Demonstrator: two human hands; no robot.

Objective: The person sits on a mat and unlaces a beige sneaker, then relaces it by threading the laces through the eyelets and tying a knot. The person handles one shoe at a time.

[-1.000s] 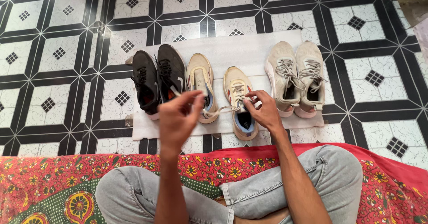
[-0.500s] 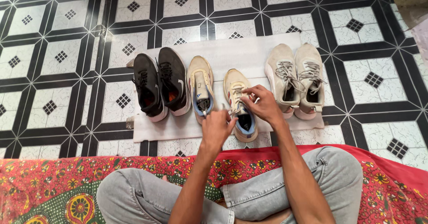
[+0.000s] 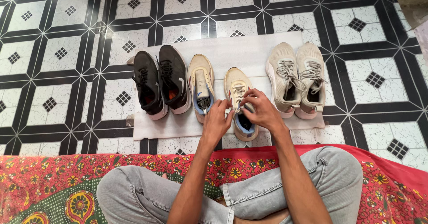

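Observation:
A cream sneaker (image 3: 237,86) with red marks and a blue lining lies on a white mat (image 3: 232,50), toe pointing away from me. My left hand (image 3: 217,122) pinches its white lace at the shoe's left side. My right hand (image 3: 262,109) covers the tongue and holds the lace from the right. Its unlaced partner, the second cream sneaker (image 3: 200,83), lies just to the left.
A black pair of sneakers (image 3: 159,81) sits at the mat's left end and a beige laced pair (image 3: 295,76) at the right. Black-and-white patterned floor tiles (image 3: 62,54) surround the mat. I sit cross-legged in grey jeans on a red patterned cloth (image 3: 53,184).
My left hand, raised with the lace pulled out to the left a second ago, has dropped to the sneaker beside my right hand. The lace no longer stretches across.

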